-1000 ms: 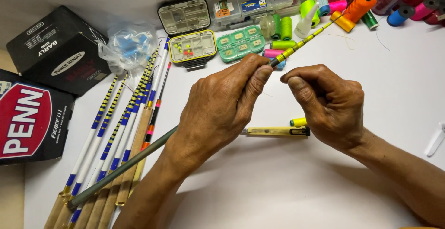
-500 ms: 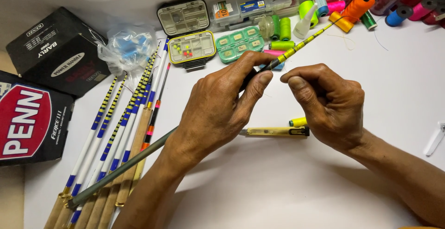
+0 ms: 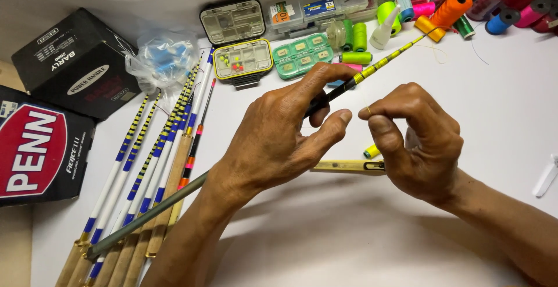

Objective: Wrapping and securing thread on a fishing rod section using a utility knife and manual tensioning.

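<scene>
L fingers (image 3: 325, 92) clamped on thin rod (image 3: 372, 72), held above table (image 3: 494, 118) | R fingers (image 3: 378, 125) pinched together on fine thread, barely visible | tip: keep rod steady, thread taut, wraps tight | rod bundle (image 3: 145, 165) left, spools (image 3: 453, 8) behind

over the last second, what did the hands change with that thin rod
Little changed. The left hand keeps its grip on the thin rod, thumb stretched toward the right. The right hand keeps its fingertips pinched beside the rod, shifted barely if at all. The rod bundle, tackle boxes and thread spools stayed put.
</scene>
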